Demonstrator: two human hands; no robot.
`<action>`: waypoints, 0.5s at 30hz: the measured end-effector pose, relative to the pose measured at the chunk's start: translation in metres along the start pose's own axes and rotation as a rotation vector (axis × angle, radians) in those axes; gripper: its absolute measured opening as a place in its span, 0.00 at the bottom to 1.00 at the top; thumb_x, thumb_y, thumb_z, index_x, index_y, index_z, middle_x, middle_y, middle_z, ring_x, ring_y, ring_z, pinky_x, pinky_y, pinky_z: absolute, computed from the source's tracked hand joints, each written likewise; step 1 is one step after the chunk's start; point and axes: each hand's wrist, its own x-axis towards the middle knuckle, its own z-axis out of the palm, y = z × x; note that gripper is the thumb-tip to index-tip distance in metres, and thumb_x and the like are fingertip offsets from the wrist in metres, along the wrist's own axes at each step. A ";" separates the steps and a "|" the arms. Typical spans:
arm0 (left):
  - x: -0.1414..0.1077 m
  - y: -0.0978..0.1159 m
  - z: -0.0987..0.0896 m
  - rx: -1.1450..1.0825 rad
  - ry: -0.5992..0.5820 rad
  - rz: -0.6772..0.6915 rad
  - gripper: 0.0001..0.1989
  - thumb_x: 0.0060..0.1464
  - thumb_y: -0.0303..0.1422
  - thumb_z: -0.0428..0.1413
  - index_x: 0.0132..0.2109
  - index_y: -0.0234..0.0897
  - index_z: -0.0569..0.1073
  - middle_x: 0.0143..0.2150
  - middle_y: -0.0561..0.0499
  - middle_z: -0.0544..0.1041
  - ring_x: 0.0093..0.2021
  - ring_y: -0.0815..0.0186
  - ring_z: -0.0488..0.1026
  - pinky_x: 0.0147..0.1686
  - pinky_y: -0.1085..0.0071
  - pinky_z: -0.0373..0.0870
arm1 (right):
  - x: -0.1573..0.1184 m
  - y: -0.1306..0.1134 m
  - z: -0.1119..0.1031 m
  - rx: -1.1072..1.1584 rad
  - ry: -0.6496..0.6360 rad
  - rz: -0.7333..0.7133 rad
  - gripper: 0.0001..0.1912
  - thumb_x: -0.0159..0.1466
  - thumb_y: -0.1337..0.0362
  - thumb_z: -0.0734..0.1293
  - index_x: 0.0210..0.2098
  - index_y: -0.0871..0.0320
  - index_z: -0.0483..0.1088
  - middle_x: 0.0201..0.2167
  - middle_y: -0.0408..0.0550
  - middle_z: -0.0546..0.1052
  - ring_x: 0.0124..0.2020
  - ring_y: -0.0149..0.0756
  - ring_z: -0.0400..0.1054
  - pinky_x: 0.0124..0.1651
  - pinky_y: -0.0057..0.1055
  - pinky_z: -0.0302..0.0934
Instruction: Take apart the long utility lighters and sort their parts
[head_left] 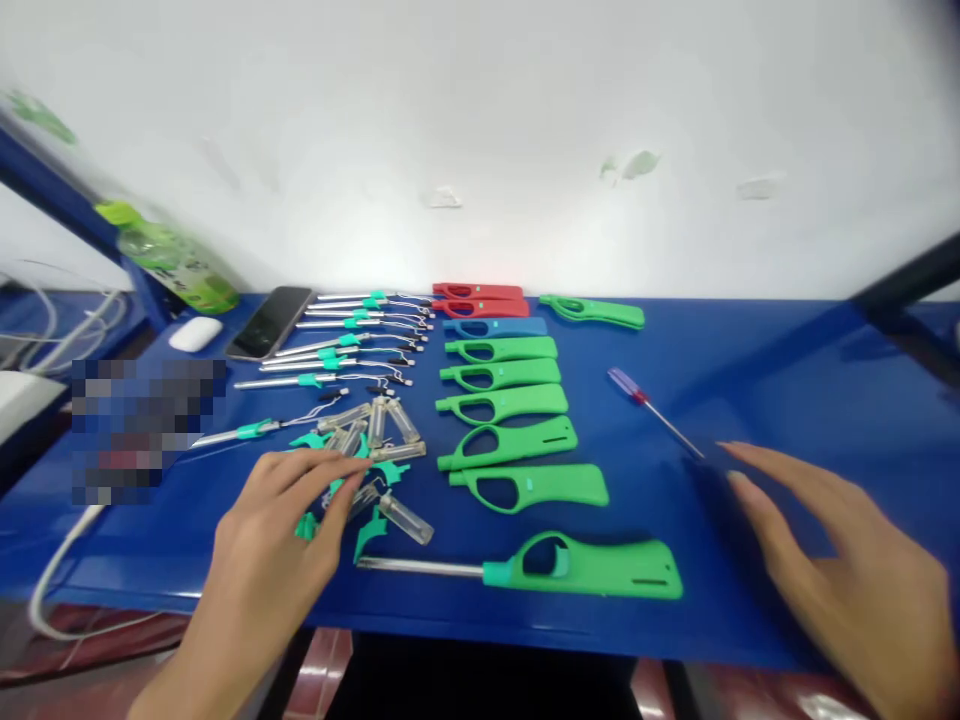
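Observation:
My left hand [281, 515] is over a pile of clear fuel tanks [406, 520] and small teal pieces [369, 532], its thumb and fingertips brought together at one tank's end; whether they grip it is unclear. My right hand [840, 560] hovers at the right with thumb and fingers apart, holding nothing, near the tip of a purple-handled screwdriver [628, 384]. Between the hands lies a green lighter [622, 568] with a metal tube. Behind it, green shells [551, 484], a blue shell [517, 327] and red shells [499, 308] form a column.
Metal rods with wires [300, 381] lie in rows at the left. Behind them are a phone [270, 322], a white mouse [196, 334] and a green bottle [180, 265]. More green shells [600, 312] rest by the white wall. A white cable [56, 560] hangs at the left edge.

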 end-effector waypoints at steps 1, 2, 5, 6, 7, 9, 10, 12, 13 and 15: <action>0.003 -0.008 -0.002 0.023 -0.015 -0.006 0.08 0.69 0.36 0.55 0.48 0.44 0.80 0.44 0.52 0.81 0.45 0.58 0.75 0.43 0.61 0.75 | 0.005 0.003 0.004 -0.021 -0.008 -0.030 0.17 0.75 0.52 0.62 0.57 0.50 0.75 0.52 0.51 0.82 0.53 0.50 0.77 0.55 0.46 0.71; 0.004 -0.014 -0.003 0.039 -0.029 -0.007 0.09 0.69 0.37 0.55 0.46 0.43 0.80 0.42 0.51 0.81 0.43 0.59 0.75 0.41 0.62 0.75 | 0.010 0.005 0.008 -0.032 -0.025 -0.058 0.19 0.76 0.51 0.60 0.58 0.51 0.74 0.53 0.52 0.81 0.53 0.50 0.77 0.56 0.45 0.71; 0.003 -0.023 0.000 0.053 -0.077 0.013 0.11 0.69 0.39 0.55 0.43 0.43 0.81 0.40 0.51 0.82 0.42 0.60 0.76 0.39 0.65 0.75 | 0.027 0.008 0.018 -0.037 -0.090 -0.162 0.23 0.77 0.51 0.58 0.62 0.54 0.72 0.56 0.55 0.80 0.57 0.49 0.75 0.61 0.45 0.69; 0.003 -0.023 0.002 0.053 -0.091 0.020 0.12 0.69 0.39 0.54 0.43 0.43 0.81 0.40 0.51 0.82 0.41 0.60 0.76 0.39 0.66 0.75 | 0.033 0.009 0.021 -0.038 -0.115 -0.201 0.23 0.77 0.51 0.57 0.63 0.55 0.71 0.58 0.55 0.79 0.57 0.49 0.75 0.62 0.46 0.69; 0.002 -0.023 0.004 0.055 -0.104 0.025 0.12 0.69 0.40 0.54 0.42 0.43 0.81 0.40 0.50 0.82 0.41 0.61 0.76 0.38 0.67 0.74 | 0.039 0.009 0.023 -0.043 -0.138 -0.235 0.24 0.77 0.51 0.56 0.64 0.55 0.71 0.59 0.55 0.78 0.57 0.49 0.75 0.62 0.47 0.69; 0.004 -0.022 0.007 0.061 -0.127 0.033 0.15 0.70 0.40 0.52 0.42 0.42 0.82 0.40 0.50 0.82 0.40 0.60 0.76 0.38 0.67 0.74 | 0.050 0.008 0.027 -0.071 -0.186 -0.279 0.25 0.78 0.49 0.55 0.64 0.55 0.71 0.59 0.55 0.78 0.56 0.51 0.75 0.59 0.49 0.70; 0.005 -0.022 0.008 0.066 -0.142 0.038 0.16 0.71 0.40 0.51 0.42 0.42 0.82 0.39 0.50 0.82 0.40 0.61 0.75 0.39 0.66 0.74 | 0.055 0.008 0.030 -0.087 -0.206 -0.288 0.26 0.78 0.49 0.55 0.64 0.55 0.70 0.59 0.54 0.78 0.54 0.51 0.76 0.57 0.49 0.71; 0.009 -0.021 0.008 0.080 -0.183 0.052 0.17 0.72 0.39 0.49 0.41 0.43 0.82 0.39 0.50 0.81 0.38 0.61 0.75 0.39 0.66 0.74 | 0.063 0.007 0.034 -0.113 -0.226 -0.294 0.25 0.78 0.49 0.55 0.64 0.54 0.70 0.58 0.53 0.79 0.51 0.51 0.77 0.53 0.48 0.73; 0.011 -0.021 0.008 0.090 -0.207 0.060 0.18 0.72 0.39 0.48 0.41 0.43 0.82 0.39 0.50 0.81 0.38 0.62 0.75 0.37 0.67 0.73 | 0.066 0.007 0.037 -0.119 -0.230 -0.295 0.25 0.78 0.49 0.55 0.64 0.53 0.70 0.57 0.52 0.79 0.49 0.51 0.78 0.50 0.47 0.74; 0.013 -0.021 0.008 0.122 -0.246 0.073 0.19 0.73 0.37 0.46 0.40 0.43 0.81 0.39 0.50 0.80 0.38 0.62 0.75 0.32 0.70 0.70 | 0.069 0.007 0.042 -0.117 -0.235 -0.291 0.25 0.77 0.48 0.54 0.64 0.53 0.70 0.56 0.52 0.80 0.47 0.51 0.78 0.45 0.47 0.74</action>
